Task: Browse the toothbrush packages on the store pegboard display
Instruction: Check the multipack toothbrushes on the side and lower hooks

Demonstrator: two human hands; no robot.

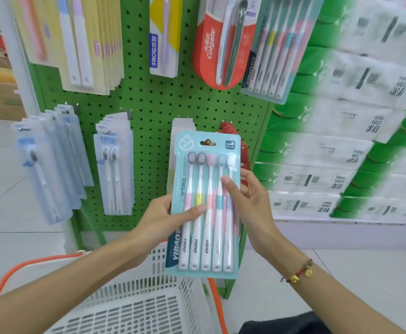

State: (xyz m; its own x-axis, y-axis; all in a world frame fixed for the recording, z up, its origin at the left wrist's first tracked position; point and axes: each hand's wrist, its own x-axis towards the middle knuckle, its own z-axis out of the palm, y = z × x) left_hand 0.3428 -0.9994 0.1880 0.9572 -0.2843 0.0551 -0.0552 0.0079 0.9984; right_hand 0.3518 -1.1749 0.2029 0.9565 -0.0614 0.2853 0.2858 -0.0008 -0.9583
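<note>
Pack: a light blue five-toothbrush pack [205, 203] is held up in front of the green pegboard [149, 97], above the white shopping basket [134, 307].
Left hand: the left hand [166, 215] grips the pack's left edge, with the thumb lying across the front.
Right hand: the right hand [250, 201] holds the right edge, thumb on the front and fingers behind.
On the pegs: a red Colgate pack [221, 44], a Frog pack [164, 34] and pale blue packs [114, 165] hang there.
Right side: stacked tissue packs [341, 145], blurry.
</note>
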